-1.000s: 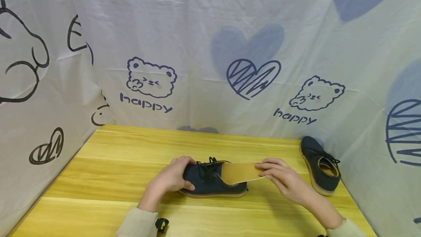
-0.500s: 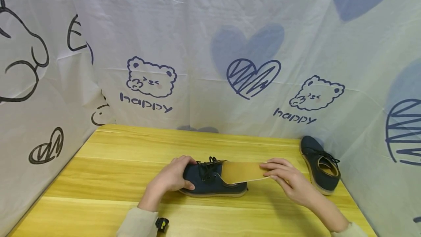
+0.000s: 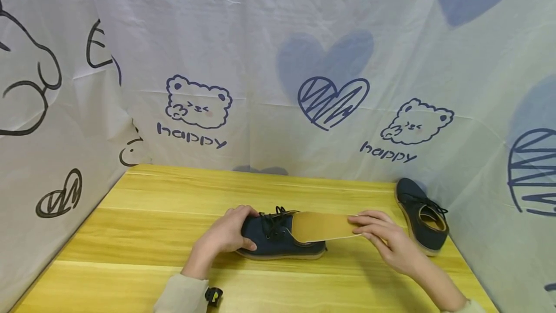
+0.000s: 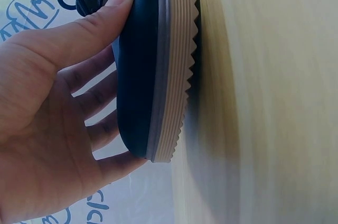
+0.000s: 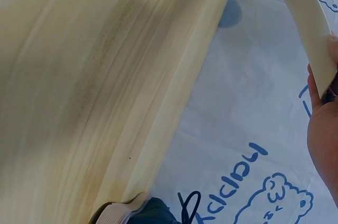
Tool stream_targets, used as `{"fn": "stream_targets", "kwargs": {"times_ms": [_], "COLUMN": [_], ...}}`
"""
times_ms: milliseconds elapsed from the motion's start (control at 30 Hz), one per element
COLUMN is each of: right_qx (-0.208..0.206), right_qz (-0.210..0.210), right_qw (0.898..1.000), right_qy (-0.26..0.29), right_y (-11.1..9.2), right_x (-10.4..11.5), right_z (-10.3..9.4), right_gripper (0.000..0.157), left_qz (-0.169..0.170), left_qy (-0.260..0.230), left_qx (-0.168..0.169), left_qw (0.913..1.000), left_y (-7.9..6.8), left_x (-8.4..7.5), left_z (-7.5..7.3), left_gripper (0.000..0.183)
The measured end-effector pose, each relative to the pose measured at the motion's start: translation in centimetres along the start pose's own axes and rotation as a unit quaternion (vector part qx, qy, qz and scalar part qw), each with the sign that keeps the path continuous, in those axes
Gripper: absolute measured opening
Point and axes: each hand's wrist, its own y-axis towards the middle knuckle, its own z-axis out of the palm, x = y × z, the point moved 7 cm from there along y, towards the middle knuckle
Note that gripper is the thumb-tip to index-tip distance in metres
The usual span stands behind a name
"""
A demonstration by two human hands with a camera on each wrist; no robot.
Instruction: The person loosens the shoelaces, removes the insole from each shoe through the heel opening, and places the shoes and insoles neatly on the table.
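A navy lace-up shoe [image 3: 278, 248] with a ridged tan sole lies sideways on the table, toe to the left. My left hand [image 3: 223, 233] grips its toe; in the left wrist view the thumb lies over the near side of the upper [image 4: 138, 81] and the other fingers reach behind it. A tan insole [image 3: 323, 227] sticks out of the shoe's opening to the right, its front part hidden inside. My right hand [image 3: 388, 240] pinches the insole's heel end. The right wrist view shows the insole's pale underside [image 5: 309, 26] bowed between shoe and fingers.
A second navy shoe [image 3: 434, 239] stands at the table's right edge, beyond my right hand. White cloth [image 3: 260, 62] printed with hearts and bears hangs behind the yellow wooden table [image 3: 143, 235] and along both sides. A small black device [image 3: 214, 296] sits by my left cuff.
My right hand has moved slightly right with the insole, so more of it shows outside the shoe. The left hand and the shoe have stayed in place.
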Motion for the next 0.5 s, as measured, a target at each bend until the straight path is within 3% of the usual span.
{"fn": "stream_targets", "kwargs": {"times_ms": [333,500], "right_qx": [-0.033,-0.032], "right_qz": [0.000,0.026], "right_qw": [0.999,0.999], "right_qy": [0.014,0.023], "right_y": [-0.9,-1.6], "right_x": [0.2,0.1], "right_z": [-0.8,-1.0], "right_gripper": [0.043,0.043], "left_qz": [0.000,-0.003], "left_qy": [0.003,0.004], "left_qx": [-0.002,-0.003], "left_qw": [1.0000,1.0000], "left_y": [0.0,0.0], "left_x": [-0.1,-0.1], "left_z": [0.0,0.0], "left_gripper": [0.070,0.070]}}
